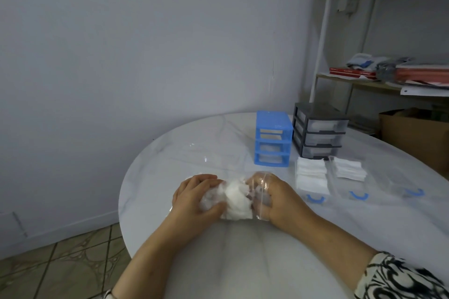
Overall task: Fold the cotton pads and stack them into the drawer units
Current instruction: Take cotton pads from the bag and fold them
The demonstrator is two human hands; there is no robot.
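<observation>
**Pads bunched in a clear bag, drawers waiting**

Head view: A crumpled bundle of cotton pads [237, 202] is held inside a clear plastic bag [261, 198] at the near middle of the white surface [155, 172]. The left hand [194, 198] is clenched on the bundle's left end, fingers over the top and thumb beneath. The right hand [279, 198] appears to be pushed into the bag, its grip curled round the pads' right end under the film. Two stacks of flat pads [312, 173] lie in removed clear drawers [349, 177] to the right, just in front of the blue drawer unit [272, 139] and the grey drawer unit [318, 132].

Judged from this, the bundle could be pulled out as one crushed wad, so that pads are creased or dropped on the surface; the cause would be both grips squeezing many pads at once. The thin film could also tear or cling to the right hand.

Hidden or unclear: the right fingertips are veiled by glare on the plastic; the bag's mouth cannot be made out; the number of pads is not countable. The grey unit's contents are blurred, and the third drawer at far right is barely visible.
</observation>
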